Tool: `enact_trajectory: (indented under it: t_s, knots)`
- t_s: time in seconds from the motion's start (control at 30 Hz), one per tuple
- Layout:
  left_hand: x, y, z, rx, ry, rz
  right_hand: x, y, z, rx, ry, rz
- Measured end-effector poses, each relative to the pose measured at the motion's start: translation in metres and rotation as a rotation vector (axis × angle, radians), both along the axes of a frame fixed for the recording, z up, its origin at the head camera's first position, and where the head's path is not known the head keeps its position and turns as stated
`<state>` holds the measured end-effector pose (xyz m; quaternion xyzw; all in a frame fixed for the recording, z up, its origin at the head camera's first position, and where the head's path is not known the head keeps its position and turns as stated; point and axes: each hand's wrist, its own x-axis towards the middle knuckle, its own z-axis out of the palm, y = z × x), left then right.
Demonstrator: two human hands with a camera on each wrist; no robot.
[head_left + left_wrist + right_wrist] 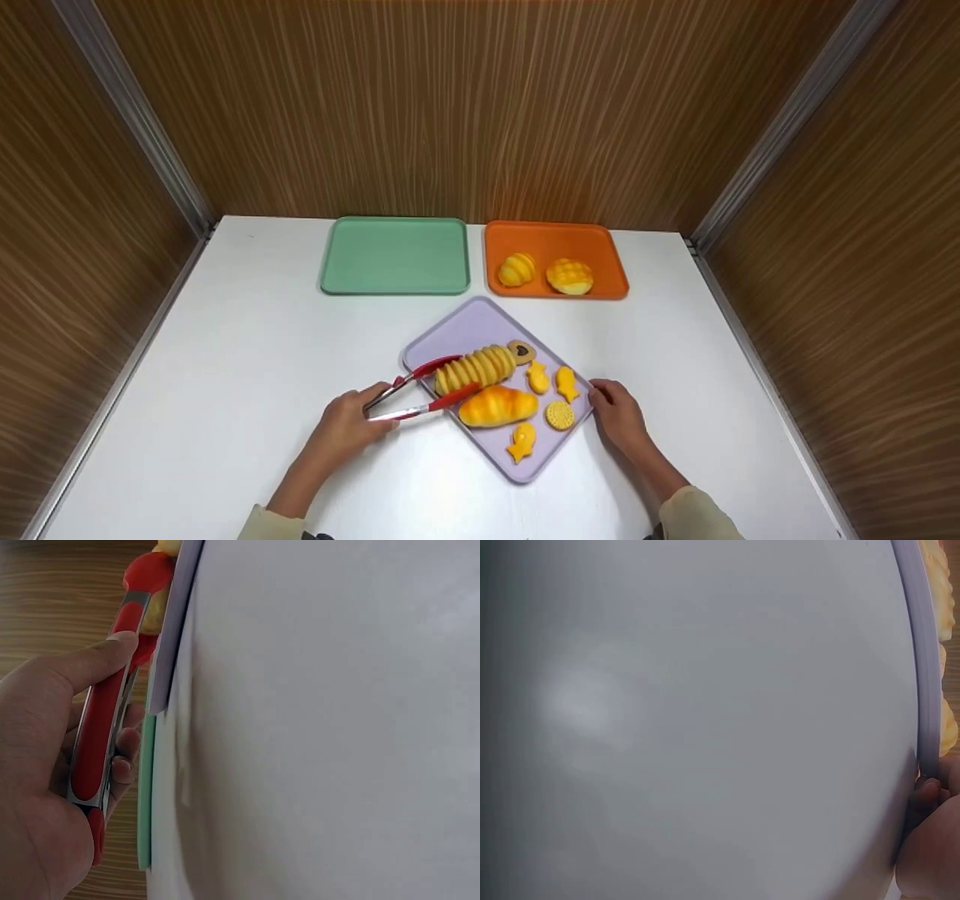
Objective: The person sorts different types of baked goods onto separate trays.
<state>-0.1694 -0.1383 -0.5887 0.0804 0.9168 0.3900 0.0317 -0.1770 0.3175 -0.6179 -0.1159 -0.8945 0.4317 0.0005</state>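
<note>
In the head view my left hand (349,427) grips red-and-silver tongs (409,412), whose red tips lie on either side of a ridged, spiral-cut bread roll (476,369). That roll is on a purple tray (465,322), turned cornerwise on the table. My right hand (619,411) pinches the tray's right corner. Below the ridged roll lies a smooth golden bread roll (498,406). The left wrist view shows the thumb along the red handle of the tongs (101,720) and fingers curled beneath. In the right wrist view, fingers (928,791) hold the tray's rim (928,690).
Around the rolls on the purple tray are several fish-shaped pieces (538,377), a round biscuit (559,415) and a cookie with a dark heart (521,352). Behind stand a green tray (397,255) and an orange tray (547,236) bearing a small croissant (517,269) and a round bun (570,277).
</note>
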Motion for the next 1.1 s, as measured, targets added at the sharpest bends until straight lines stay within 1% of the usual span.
enact_trajectory:
  t_s: [0.13,0.27,0.43,0.53,0.73,0.97,1.1]
  knots:
    - [0.0,0.001,0.002,0.008,-0.036,0.025,0.0,0.001,-0.001,-0.005,-0.003,0.002]
    - [-0.002,0.003,0.005,0.019,-0.051,0.043,0.0,0.001,0.0,-0.005,-0.019,0.005]
    - [-0.005,0.006,0.008,0.034,-0.04,0.057,0.0,0.002,-0.001,-0.001,-0.028,0.002]
    - [-0.007,0.009,0.009,0.042,-0.029,0.062,0.0,0.001,-0.001,-0.001,-0.012,0.002]
    - [-0.018,0.019,0.011,0.066,0.003,0.071,0.001,0.001,0.0,-0.007,-0.002,0.002]
    - [-0.033,0.032,0.011,0.092,-0.015,0.076,0.0,0.0,-0.001,-0.03,-0.012,-0.007]
    - [-0.041,0.04,0.01,0.092,-0.005,0.072,0.0,0.0,0.0,-0.03,-0.017,-0.007]
